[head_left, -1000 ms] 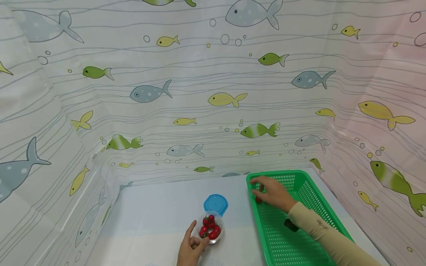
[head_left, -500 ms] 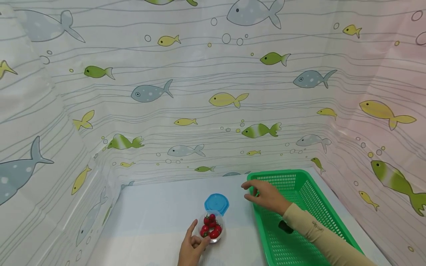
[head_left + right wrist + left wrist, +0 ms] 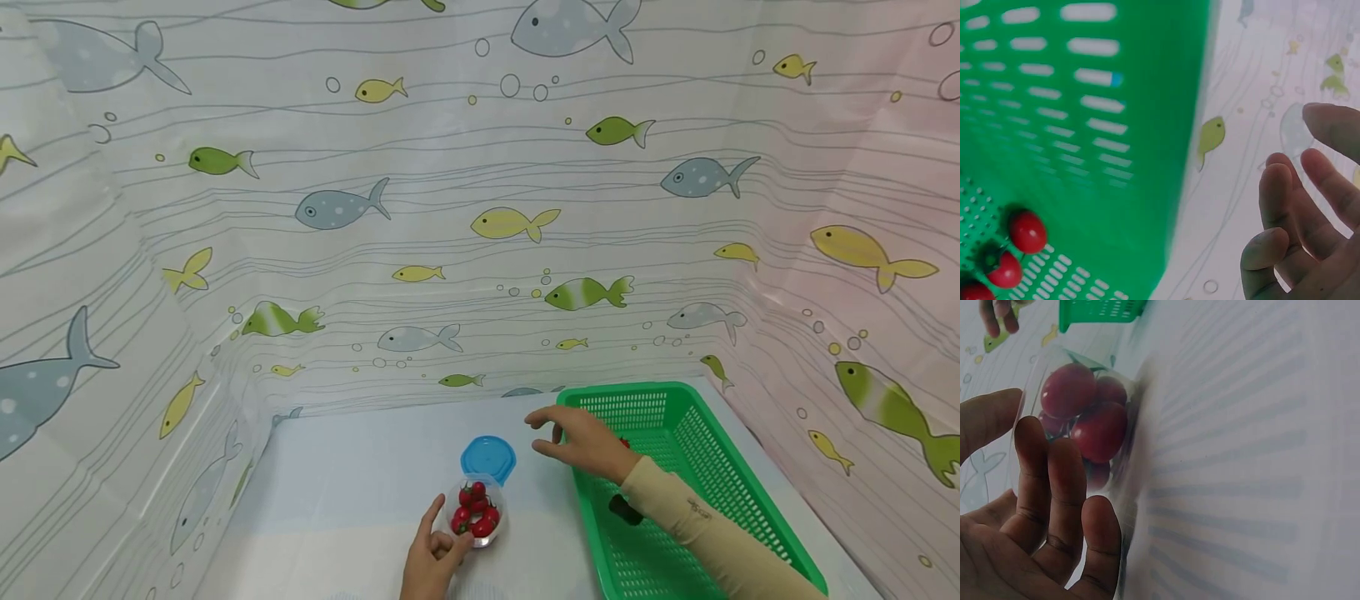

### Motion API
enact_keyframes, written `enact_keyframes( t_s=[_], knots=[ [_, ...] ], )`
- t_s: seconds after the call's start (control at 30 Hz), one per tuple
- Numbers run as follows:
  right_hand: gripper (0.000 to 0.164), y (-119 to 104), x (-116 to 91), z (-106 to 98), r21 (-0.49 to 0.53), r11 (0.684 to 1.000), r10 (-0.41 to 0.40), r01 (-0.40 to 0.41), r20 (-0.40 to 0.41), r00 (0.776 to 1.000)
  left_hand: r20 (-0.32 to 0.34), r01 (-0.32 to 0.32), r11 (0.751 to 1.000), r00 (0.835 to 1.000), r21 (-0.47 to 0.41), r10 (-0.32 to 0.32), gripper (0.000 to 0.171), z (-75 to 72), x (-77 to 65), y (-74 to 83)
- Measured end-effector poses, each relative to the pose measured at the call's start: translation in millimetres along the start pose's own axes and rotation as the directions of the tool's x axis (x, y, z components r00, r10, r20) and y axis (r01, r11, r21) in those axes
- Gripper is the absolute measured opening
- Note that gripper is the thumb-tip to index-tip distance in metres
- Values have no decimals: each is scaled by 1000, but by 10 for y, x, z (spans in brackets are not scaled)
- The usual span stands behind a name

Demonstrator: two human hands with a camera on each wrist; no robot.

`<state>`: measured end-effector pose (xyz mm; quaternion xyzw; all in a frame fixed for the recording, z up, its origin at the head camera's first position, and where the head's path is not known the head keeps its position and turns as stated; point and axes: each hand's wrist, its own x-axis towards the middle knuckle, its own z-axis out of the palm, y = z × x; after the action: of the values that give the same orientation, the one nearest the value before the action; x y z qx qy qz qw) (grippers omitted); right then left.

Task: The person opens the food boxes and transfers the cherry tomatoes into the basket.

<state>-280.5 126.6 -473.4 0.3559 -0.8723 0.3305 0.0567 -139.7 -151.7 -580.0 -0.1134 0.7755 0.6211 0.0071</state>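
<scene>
In the head view a small clear plastic container (image 3: 492, 535) holds several red cherry tomatoes (image 3: 482, 507) with green stems. My left hand (image 3: 433, 554) holds it at its near left side, thumb and index finger spread against the wall. The left wrist view has the other fingers (image 3: 1065, 500) loosely bent beside the container (image 3: 1032, 394). My right hand (image 3: 581, 442) hangs over the left rim of the green basket (image 3: 585, 525), fingers loosely bent, nothing between them. Tomatoes (image 3: 1027, 231) lie on the basket floor in the right wrist view.
A blue lid (image 3: 487, 457) lies on the white table (image 3: 352, 483) just behind the container, partly overlapped by it in view. The tall basket wall (image 3: 1147, 187) stands beside my right hand. A fish-printed sheet (image 3: 420, 300) encloses the back and sides.
My right hand has moved left from inside the basket to above its left rim, and the tomato near its fingers is no longer beside them. The left hand and container hold still.
</scene>
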Motion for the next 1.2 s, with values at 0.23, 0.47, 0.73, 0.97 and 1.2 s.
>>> enact_keyframes(
  t_s=[0.23,0.47,0.73,0.97,1.2],
  knots=[
    [37,-132,69,89,-26,1000,-8,10,72,997,7,-18,1000,1000,-21,18,89,5,-5,-22],
    [39,-244,127,168,23,999,-36,34,112,993,2,-10,1000,1000,-12,10,89,11,-31,-4],
    [37,-400,169,277,83,996,-50,34,199,979,2,-17,1000,1000,-12,17,89,19,-52,9],
    [31,-553,135,447,56,998,-56,40,313,948,1,-23,1000,1000,4,23,89,22,-74,26],
    [32,-598,113,593,34,999,-44,33,380,924,8,-15,999,1000,37,14,90,36,-99,24]
  ],
)
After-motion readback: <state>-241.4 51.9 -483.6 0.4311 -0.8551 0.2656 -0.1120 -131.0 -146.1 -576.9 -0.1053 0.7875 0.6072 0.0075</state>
